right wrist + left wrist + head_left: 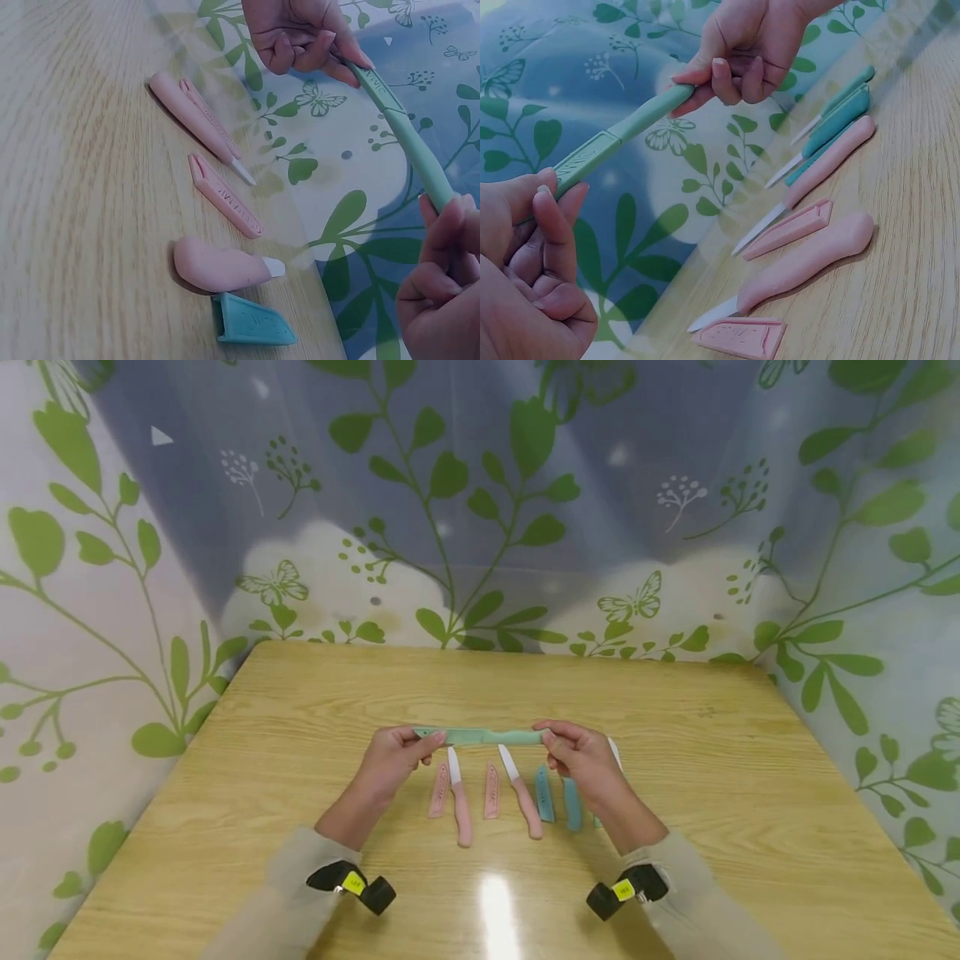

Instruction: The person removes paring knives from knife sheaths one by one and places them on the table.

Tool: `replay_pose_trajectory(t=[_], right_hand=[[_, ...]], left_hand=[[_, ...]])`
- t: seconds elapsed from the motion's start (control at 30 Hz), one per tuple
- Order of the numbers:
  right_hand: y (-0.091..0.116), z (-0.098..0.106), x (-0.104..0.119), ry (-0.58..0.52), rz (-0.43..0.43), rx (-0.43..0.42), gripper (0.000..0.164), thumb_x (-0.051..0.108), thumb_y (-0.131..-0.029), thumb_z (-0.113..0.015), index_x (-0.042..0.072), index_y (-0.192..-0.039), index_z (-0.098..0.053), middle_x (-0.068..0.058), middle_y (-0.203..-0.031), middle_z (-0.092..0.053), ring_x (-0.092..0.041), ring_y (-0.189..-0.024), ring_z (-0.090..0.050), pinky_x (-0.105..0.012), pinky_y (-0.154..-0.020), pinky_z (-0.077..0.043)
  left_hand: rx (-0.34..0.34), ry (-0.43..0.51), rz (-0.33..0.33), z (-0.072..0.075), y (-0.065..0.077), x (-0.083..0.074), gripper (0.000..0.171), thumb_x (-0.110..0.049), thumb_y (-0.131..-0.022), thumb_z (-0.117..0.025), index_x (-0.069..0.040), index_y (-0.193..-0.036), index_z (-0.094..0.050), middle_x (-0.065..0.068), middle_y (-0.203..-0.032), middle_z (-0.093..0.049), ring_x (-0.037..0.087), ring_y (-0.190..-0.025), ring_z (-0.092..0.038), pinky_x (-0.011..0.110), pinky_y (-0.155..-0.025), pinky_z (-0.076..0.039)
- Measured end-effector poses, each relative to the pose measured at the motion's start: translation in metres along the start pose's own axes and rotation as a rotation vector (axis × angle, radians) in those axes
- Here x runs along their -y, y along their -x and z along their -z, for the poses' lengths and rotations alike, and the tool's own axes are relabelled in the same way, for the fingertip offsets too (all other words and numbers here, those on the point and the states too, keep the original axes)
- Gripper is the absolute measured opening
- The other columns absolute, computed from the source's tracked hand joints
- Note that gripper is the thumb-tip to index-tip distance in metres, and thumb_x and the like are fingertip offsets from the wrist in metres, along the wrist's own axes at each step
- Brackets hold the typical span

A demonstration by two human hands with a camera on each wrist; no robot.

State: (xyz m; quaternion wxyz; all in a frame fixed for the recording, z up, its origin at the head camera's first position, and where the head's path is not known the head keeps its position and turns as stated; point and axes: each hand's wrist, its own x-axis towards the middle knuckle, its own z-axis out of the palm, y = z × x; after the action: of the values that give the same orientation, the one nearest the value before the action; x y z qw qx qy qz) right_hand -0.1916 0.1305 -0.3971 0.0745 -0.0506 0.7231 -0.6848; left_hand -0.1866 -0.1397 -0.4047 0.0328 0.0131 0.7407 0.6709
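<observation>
Above the table, a mint-green paring knife point(517, 737) is held level between both hands, its blade hidden in a matching sheath point(463, 737) that meets the handle. My left hand point(388, 762) pinches the sheath's end between thumb and fingers. At the other end, my right hand point(591, 762) pinches the knife's handle. Below them lie two pink knives point(462, 814) with white blades and two pink sheaths point(438, 791). Farther right are a teal sheath point(544, 793) and a teal knife point(572, 806). Another green knife point(859, 80) shows in the left wrist view, mostly hidden by my right hand in the head view.
The wooden table point(337, 693) carries the row of knives and sheaths near its middle. A leaf-patterned cloth point(480, 552) stands behind and along both sides. Each wrist wears a black strap with a small camera point(377, 895).
</observation>
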Motion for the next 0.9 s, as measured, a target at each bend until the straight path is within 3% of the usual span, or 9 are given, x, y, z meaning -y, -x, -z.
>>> replay_pose_trajectory(t=[0.23,0.53,0.9], right_hand=[[0.002,-0.0014,-0.0028,-0.019,-0.001,-0.019,0.026,0.011,-0.097,-0.054,-0.007,-0.116,-0.06,0.007,-0.064,-0.054,-0.007,-0.057,-0.048,-0.018,-0.049,-0.034],[0.0005,-0.0032,-0.007,-0.025,0.023,0.012,0.029,0.01,-0.098,-0.053,-0.01,-0.119,-0.056,0.008,-0.063,-0.054,-0.007,-0.056,-0.049,-0.019,-0.05,-0.034],[-0.0016,-0.0076,-0.0065,-0.024,-0.012,-0.009,0.027,0.01,-0.098,-0.053,-0.007,-0.118,-0.059,0.006,-0.065,-0.053,-0.007,-0.056,-0.048,-0.02,-0.051,-0.035]], left_hand=[[0.021,0.025,0.024,0.0005,-0.0003,0.0025,0.028,-0.019,-0.089,-0.068,0.009,-0.094,-0.069,-0.009,-0.058,-0.058,0.012,-0.06,-0.05,0.022,-0.055,-0.035],[0.015,0.017,0.018,0.0042,-0.0001,0.0047,0.029,-0.019,-0.089,-0.068,0.009,-0.095,-0.069,-0.009,-0.058,-0.057,0.009,-0.058,-0.048,0.024,-0.057,-0.036],[0.017,0.007,0.01,0.0082,0.0008,0.0057,0.032,-0.02,-0.09,-0.067,0.012,-0.095,-0.068,-0.009,-0.056,-0.055,0.013,-0.058,-0.044,0.024,-0.055,-0.033]])
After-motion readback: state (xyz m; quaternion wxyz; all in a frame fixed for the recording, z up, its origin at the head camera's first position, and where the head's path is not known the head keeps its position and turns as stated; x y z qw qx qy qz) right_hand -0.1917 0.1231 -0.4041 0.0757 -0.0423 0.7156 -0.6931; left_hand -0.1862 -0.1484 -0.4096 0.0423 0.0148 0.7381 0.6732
